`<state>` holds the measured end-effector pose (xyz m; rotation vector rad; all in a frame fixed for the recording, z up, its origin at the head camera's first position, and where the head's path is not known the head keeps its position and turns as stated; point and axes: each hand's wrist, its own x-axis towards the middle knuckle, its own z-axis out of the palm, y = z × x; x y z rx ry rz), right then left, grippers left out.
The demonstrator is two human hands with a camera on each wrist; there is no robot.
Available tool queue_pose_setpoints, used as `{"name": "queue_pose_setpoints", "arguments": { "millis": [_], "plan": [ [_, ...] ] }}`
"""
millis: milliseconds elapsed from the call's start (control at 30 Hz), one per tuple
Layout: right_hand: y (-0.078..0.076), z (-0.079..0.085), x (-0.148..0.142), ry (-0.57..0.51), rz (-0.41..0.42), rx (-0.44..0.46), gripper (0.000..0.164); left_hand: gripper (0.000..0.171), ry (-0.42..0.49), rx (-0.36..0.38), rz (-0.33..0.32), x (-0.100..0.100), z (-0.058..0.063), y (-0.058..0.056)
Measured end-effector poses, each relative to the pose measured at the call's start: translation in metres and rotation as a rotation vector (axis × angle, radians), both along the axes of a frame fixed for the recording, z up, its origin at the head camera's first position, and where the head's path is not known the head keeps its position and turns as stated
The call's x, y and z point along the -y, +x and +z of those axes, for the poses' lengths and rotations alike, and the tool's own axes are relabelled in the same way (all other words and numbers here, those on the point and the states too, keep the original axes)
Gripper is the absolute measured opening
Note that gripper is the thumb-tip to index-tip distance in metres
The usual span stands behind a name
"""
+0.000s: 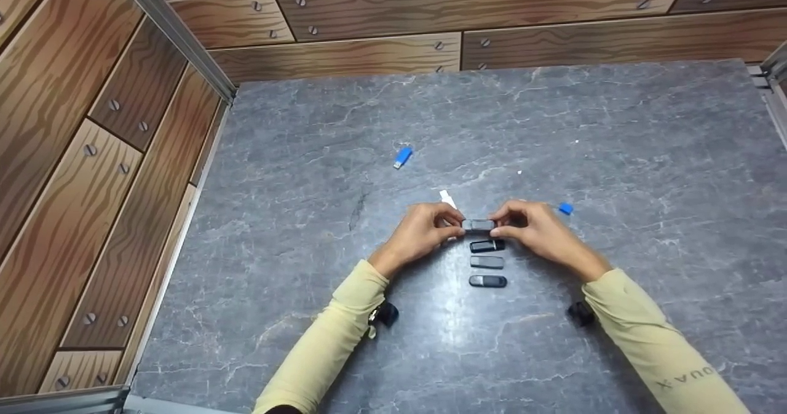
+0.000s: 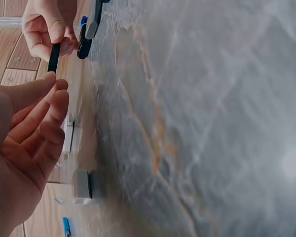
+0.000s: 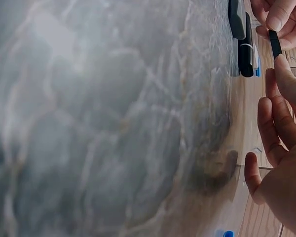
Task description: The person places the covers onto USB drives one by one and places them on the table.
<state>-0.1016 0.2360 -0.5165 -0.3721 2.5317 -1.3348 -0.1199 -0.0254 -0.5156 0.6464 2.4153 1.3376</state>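
A dark grey USB stick (image 1: pixel 478 225) is held level between both hands. My left hand (image 1: pixel 423 229) pinches its left end with thumb and fingertips, and my right hand (image 1: pixel 538 230) pinches the right end the same way. Both wrist views show the stick (image 2: pixel 54 58) edge-on as a thin dark strip between the two thumbs. Just below it on the table lie three more sticks in a column: a black one (image 1: pixel 487 246), a grey one (image 1: pixel 486 262) and a dark rounded one (image 1: pixel 488 282). A white stick (image 1: pixel 447 198) lies partly hidden behind my left hand.
Farther back lies a blue USB stick (image 1: pixel 403 156) with its metal plug showing. A small blue cap (image 1: pixel 565 208) is beside the right hand. Wood-patterned walls (image 1: pixel 381 8) border the grey marbled table (image 1: pixel 295 174) at the back and left.
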Motion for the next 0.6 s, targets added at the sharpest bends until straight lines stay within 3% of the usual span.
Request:
{"name": "queue_pose_setpoints", "arguments": {
  "millis": [233, 600],
  "plan": [
    [-0.0015, 0.0057, 0.0001, 0.005, -0.016, -0.007, 0.025, 0.021, 0.079, 0.090, 0.045, -0.0029, -0.0003, -0.0003],
    [0.0022, 0.0052, -0.0029, 0.016, -0.035, -0.028, 0.023, 0.023, 0.112, 0.101, 0.056, -0.0064, 0.0020, -0.0015]
  ]
}}
